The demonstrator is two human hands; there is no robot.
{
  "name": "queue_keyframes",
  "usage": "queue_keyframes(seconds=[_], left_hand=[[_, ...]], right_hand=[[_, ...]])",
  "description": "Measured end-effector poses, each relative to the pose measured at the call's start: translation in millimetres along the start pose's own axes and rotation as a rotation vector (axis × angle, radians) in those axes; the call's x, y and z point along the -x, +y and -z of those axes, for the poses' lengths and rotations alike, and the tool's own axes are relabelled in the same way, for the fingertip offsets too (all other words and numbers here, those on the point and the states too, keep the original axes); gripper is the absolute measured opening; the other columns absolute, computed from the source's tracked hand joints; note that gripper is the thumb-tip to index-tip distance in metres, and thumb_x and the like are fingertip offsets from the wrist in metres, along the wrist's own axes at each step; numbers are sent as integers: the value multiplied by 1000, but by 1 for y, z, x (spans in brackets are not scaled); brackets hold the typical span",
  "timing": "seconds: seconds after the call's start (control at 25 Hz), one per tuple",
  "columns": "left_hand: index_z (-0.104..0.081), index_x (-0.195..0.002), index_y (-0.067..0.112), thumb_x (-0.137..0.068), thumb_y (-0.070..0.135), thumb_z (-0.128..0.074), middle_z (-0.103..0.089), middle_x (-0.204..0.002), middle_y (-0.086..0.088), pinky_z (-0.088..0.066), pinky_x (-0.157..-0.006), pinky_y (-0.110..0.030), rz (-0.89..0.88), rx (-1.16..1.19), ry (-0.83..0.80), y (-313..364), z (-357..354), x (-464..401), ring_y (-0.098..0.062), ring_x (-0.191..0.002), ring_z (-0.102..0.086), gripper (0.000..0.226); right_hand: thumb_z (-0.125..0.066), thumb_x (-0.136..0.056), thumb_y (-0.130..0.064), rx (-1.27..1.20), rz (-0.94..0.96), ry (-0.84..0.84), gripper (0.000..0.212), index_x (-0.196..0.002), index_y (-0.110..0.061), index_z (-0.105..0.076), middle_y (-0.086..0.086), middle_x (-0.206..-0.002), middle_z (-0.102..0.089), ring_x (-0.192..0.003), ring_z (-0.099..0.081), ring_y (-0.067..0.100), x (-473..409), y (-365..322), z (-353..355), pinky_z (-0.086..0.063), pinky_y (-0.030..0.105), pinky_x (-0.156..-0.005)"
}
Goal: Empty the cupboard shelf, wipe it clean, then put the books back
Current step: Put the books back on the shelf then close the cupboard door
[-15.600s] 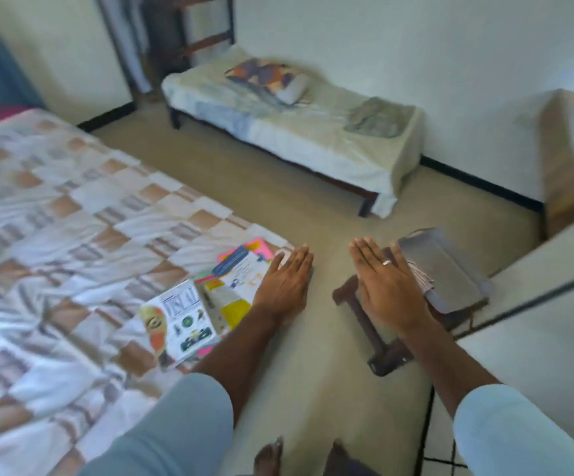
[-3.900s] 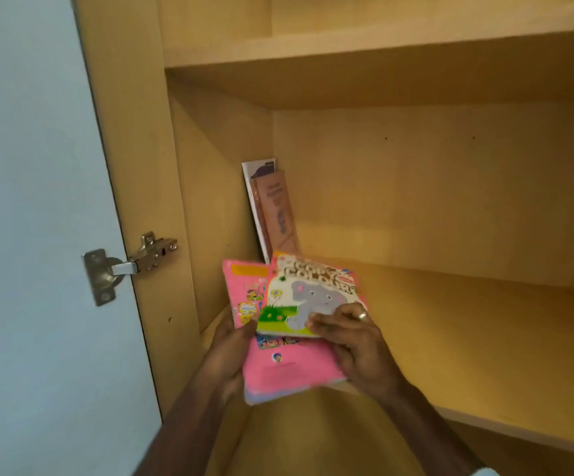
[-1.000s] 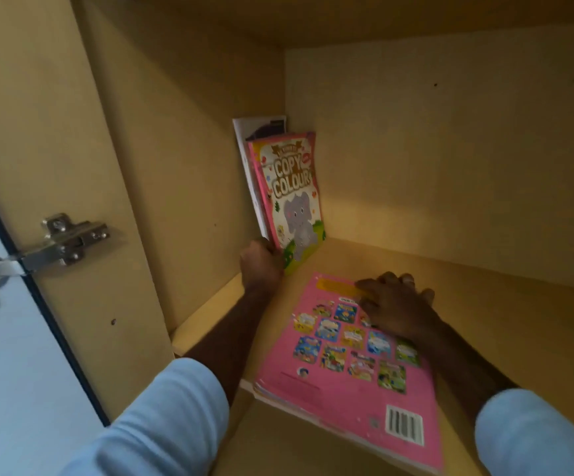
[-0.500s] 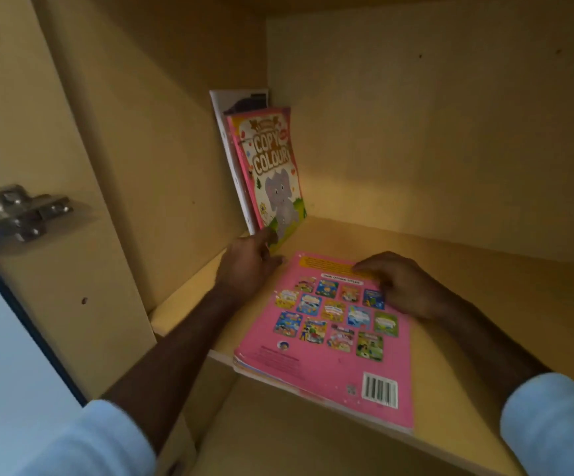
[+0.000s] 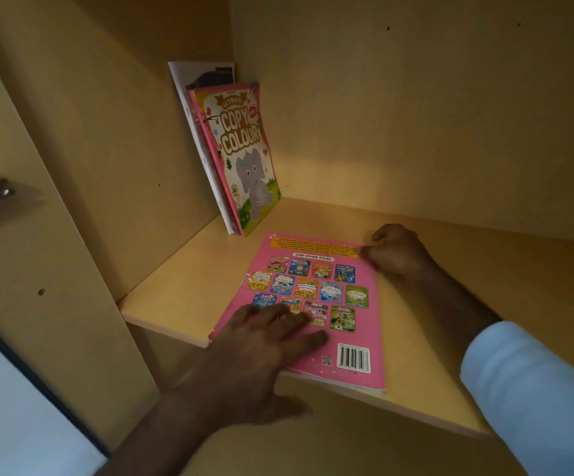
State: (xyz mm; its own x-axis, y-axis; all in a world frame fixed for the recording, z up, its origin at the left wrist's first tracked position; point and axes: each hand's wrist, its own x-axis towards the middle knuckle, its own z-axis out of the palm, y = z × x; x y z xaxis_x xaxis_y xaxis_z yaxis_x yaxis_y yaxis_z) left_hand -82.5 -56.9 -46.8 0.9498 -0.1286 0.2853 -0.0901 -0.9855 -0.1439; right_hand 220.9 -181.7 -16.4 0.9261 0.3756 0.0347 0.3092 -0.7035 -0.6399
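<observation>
Pink book (image 5: pixel 316 304): lying back cover up on the cupboard shelf (image 5: pixel 175 297), its near edge jutting past the shelf front. I am resting my left hand (image 5: pixel 271 341) flat on its lower half, fingers spread; my right hand (image 5: pixel 395 252) is curling at its far right corner, touching the edge. Colouring book (image 5: pixel 244 156) and the white book (image 5: pixel 189 97) behind it: leaning tilted against the left cupboard wall (image 5: pixel 113 139). I am judging two risks: the overhanging pink book tipping off if my left hand is lifting carelessly, and the leaning pair sliding down flat when I am standing this one against them.
</observation>
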Motion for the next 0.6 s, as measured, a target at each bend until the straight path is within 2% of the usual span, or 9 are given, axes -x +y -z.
queue_keyframes(seconds=[0.08, 0.16, 0.24, 0.32, 0.4, 0.48, 0.52, 0.6], left_hand=[[-46, -145, 39, -85, 71, -57, -55, -146, 7, -51, -89, -43, -72, -58, 39, -5, -8, -1, -24, -125, -59, 69], [-45, -147, 39, -95, 61, -50, -53, -149, 8, -51, -85, -40, -143, -67, 97, -11, -12, 0, -24, -126, -58, 57], [-48, -145, 37, -99, 51, -45, -56, -146, 9, -52, -83, -38, -201, -121, 177, -11, -17, 3, -24, -126, -60, 48], [-51, -141, 34, -101, 40, -44, -58, -143, 11, -54, -81, -36, -193, -60, 310, -11, -17, 5, -19, -125, -61, 41], [-56, -134, 33, -100, 27, -47, -63, -133, 18, -55, -79, -32, -11, 284, 525, -18, -4, -2, -9, -114, -66, 35], [-62, -119, 32, -103, 22, -48, -70, -111, 20, -56, -72, -24, 281, 670, 792, -26, 19, -16, -1, -93, -69, 24], [-63, -110, 28, -106, 21, -49, -72, -102, 15, -56, -68, -22, 403, 862, 915, -29, 30, -25, -3, -87, -69, 17], [-60, -101, 18, -106, 21, -47, -73, -97, 1, -59, -68, -31, 552, 1281, 1077, -34, 41, -46, -15, -84, -70, 14]], right_hand=[[-77, -81, -37, -37, -4, 10, 45, -120, -18, -66, 8, -120, -66, -108, -65, 27, 0, -3, -4, -49, 27, -85], [-74, -85, -36, -134, -14, 29, 34, -113, -18, -67, 5, -110, -68, -100, -68, 26, 0, -1, -4, -54, 32, -88], [-72, -88, -33, -330, -54, 21, 22, -101, -16, -66, 7, -100, -73, -81, -70, 22, -3, 2, -3, -57, 34, -75], [-66, -95, -32, -518, -101, -22, 16, -95, -16, -63, 9, -91, -74, -66, -65, 17, -3, 2, 3, -42, 28, -56], [-55, -102, -28, -775, -152, -60, 13, -102, -16, -61, 8, -85, -69, -61, -58, 15, -3, 1, 9, -31, 26, -51], [-50, -104, -32, -1019, -193, -84, 19, -108, -16, -60, 6, -86, -63, -63, -54, 16, 0, -2, 14, -33, 28, -53], [-50, -103, -42, -1091, -194, -130, 26, -108, -18, -61, 5, -90, -62, -67, -55, 17, 3, -6, 16, -37, 29, -57], [-47, -98, -60, -1147, -128, -352, 45, -114, -23, -66, 5, -104, -69, -85, -64, 22, 9, -14, 14, -50, 38, -75]])
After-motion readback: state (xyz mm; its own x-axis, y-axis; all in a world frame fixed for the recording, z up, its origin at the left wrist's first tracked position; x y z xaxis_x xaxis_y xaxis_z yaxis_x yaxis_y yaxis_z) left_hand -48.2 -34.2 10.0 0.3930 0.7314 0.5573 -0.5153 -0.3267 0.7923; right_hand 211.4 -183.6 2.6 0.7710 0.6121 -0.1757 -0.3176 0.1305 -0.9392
